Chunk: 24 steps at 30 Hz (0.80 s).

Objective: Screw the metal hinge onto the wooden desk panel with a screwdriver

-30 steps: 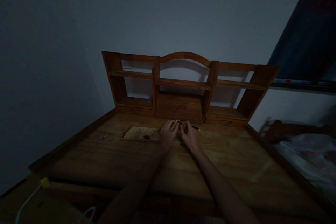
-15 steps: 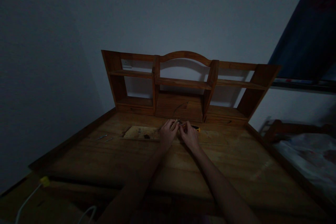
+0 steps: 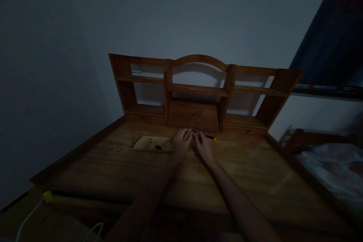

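Close together over the back of the wooden desk (image 3: 187, 189) are both my hands. My left hand (image 3: 181, 144) is closed, its fingers pinching a small light-coloured piece (image 3: 188, 133) too dim to name. Beside it my right hand (image 3: 204, 146) is closed as well, with its fingertips near a small dark bit (image 3: 193, 130) at the tip of that piece. Whatever the right fingers hold is hidden. Just behind the right hand lies a tool with a black and yellow handle (image 3: 212, 138). A pale worn strip (image 3: 147, 143) with a dark spot runs to the left of my hands.
Two thin metal tools (image 3: 109, 148) lie on the desk's left side. A wooden shelf unit (image 3: 195, 90) stands along the back edge. At the front left corner is a yellow plug-like piece (image 3: 48, 196) with a white cord (image 3: 28, 217). A bed (image 3: 331, 162) is at the right.
My hands stay in nearly the same place. The right fingers have shifted slightly, and the reddish thing visible by them before no longer shows clearly.
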Each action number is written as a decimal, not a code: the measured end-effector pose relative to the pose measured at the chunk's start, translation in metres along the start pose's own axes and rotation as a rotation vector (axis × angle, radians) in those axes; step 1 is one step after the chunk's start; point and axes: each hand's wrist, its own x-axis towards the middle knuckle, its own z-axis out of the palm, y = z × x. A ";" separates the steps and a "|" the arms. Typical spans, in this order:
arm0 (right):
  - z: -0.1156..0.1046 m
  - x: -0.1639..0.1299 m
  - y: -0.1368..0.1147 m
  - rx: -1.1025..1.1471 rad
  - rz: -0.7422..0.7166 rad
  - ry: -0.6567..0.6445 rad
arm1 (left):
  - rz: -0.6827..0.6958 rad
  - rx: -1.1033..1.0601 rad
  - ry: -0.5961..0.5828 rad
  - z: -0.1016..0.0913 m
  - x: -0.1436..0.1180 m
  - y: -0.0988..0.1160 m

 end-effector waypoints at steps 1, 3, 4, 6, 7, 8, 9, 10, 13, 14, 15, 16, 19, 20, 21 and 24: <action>0.000 0.000 0.000 -0.002 -0.002 -0.001 | 0.000 0.001 0.000 0.000 0.000 0.000; -0.001 0.000 -0.001 0.001 -0.005 -0.002 | 0.001 0.000 -0.002 0.000 0.000 0.001; -0.002 0.000 -0.001 0.006 -0.006 -0.004 | 0.002 -0.001 -0.004 0.000 0.000 0.001; -0.003 -0.001 -0.002 0.016 -0.010 -0.009 | 0.001 -0.004 -0.006 -0.001 0.000 0.001; -0.003 -0.001 -0.002 0.021 -0.008 -0.010 | -0.002 -0.005 -0.006 -0.001 0.000 0.001; -0.003 -0.001 -0.002 0.024 -0.004 -0.009 | -0.005 -0.004 -0.006 -0.001 0.000 0.001; -0.002 -0.001 -0.002 0.024 0.002 -0.006 | -0.008 -0.006 -0.005 -0.001 0.000 0.001; -0.002 0.000 -0.001 0.022 0.008 -0.002 | -0.008 -0.008 -0.007 -0.001 0.000 0.002; 0.000 0.000 0.001 0.010 0.013 0.004 | -0.004 -0.009 -0.016 -0.001 0.001 0.002; 0.001 0.000 0.001 0.007 0.009 0.002 | -0.003 -0.006 -0.016 -0.001 0.001 0.002; 0.001 0.000 0.001 0.007 0.005 -0.001 | -0.003 -0.002 -0.015 -0.001 0.001 0.002; 0.001 0.000 0.001 0.009 -0.001 -0.004 | -0.002 0.003 -0.015 -0.001 0.001 0.002; -0.001 0.000 0.000 0.016 -0.009 -0.003 | -0.003 0.009 -0.017 -0.002 0.000 0.002; -0.001 -0.001 -0.001 0.017 -0.006 -0.002 | -0.005 0.008 -0.018 -0.002 0.000 0.003; -0.002 -0.001 -0.001 0.016 -0.002 -0.002 | -0.008 0.006 -0.019 -0.002 0.000 0.003; -0.002 -0.001 -0.001 0.004 0.011 -0.017 | -0.013 0.006 -0.022 -0.003 0.000 0.005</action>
